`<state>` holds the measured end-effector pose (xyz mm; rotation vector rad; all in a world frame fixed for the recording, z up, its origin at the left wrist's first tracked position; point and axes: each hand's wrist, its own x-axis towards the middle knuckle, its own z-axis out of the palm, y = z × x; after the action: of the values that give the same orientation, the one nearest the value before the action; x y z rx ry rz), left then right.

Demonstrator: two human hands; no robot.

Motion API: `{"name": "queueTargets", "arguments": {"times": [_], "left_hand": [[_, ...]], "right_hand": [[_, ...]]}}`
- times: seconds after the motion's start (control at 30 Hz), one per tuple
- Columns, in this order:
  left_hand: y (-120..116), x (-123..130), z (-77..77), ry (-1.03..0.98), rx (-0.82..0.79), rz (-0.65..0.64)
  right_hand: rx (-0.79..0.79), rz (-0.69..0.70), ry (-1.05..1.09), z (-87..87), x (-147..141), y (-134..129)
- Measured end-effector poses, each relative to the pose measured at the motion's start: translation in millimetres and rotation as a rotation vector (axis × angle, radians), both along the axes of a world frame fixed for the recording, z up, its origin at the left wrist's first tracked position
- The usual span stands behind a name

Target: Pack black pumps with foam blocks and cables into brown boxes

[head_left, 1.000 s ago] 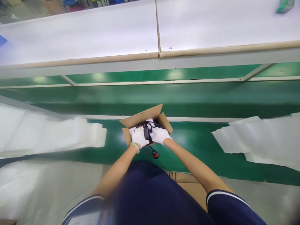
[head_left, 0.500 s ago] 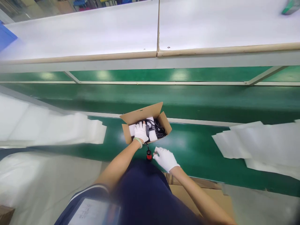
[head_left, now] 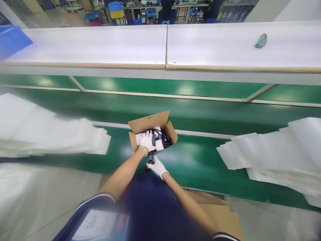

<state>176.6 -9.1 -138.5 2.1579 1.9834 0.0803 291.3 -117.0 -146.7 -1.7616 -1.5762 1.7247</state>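
Observation:
An open cardboard box [head_left: 150, 123] rests on the green surface with its flaps raised. Inside lie coiled black cables [head_left: 166, 140] and white pieces. My left hand [head_left: 147, 141], in a white glove, reaches into the box's left part, its fingers against a black item [head_left: 153, 140]; its grip is too small to make out. A short black cable hangs over the box's near side to a red and black connector [head_left: 147, 166]. My gloved right hand [head_left: 157, 166] has its thumb and fingers closed on that connector.
White foam sheets lie in stacks at the left [head_left: 96, 137] and right [head_left: 237, 152]. Beyond is a raised white shelf [head_left: 100, 45] with a blue bin [head_left: 13, 40] and a small green object [head_left: 261, 40]. Flattened cardboard [head_left: 223, 217] is below the near edge. People sit far off.
My right hand has moved left and closed on the red and black connector, which is tilted now. My left hand stays in the box. The view has shifted, showing more of the room.

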Motion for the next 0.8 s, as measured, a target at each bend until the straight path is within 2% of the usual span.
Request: {"name": "queueTargets", "arguments": {"times": [0.13,0.27,0.37,0.47,0.53,0.6,0.67,0.8], "left_hand": [[4,-9,8.5,-0.079,-0.053,-0.048],[2,-40,28.9,-0.325,-0.173,-0.051],[-17,-66,40.7,-0.422,-0.191,-0.003],[-47,-79,42.3,-0.346,-0.104,-0.121],[-64,-79,38.5,-0.256,-0.041,-0.211],[-76,-75,32.6,-0.212,0.011,-0.234],[-82,-70,25.0,-0.205,0.054,-0.228],[-92,-61,5.8,-0.184,0.149,-0.207]], "right_hand": [[-0.127,0.018,0.361,1.8,-5,6],[-0.440,-0.027,0.640,23.4,10,22],[-0.535,-0.084,0.630,38.1,16,32],[-0.668,-0.253,0.691,46.1,13,37],[-0.793,-0.388,0.795,48.8,13,39],[-0.856,-0.444,0.858,49.8,15,44],[-0.786,-0.455,0.823,48.9,15,51],[-0.400,-0.544,0.600,39.3,-7,59]]}}
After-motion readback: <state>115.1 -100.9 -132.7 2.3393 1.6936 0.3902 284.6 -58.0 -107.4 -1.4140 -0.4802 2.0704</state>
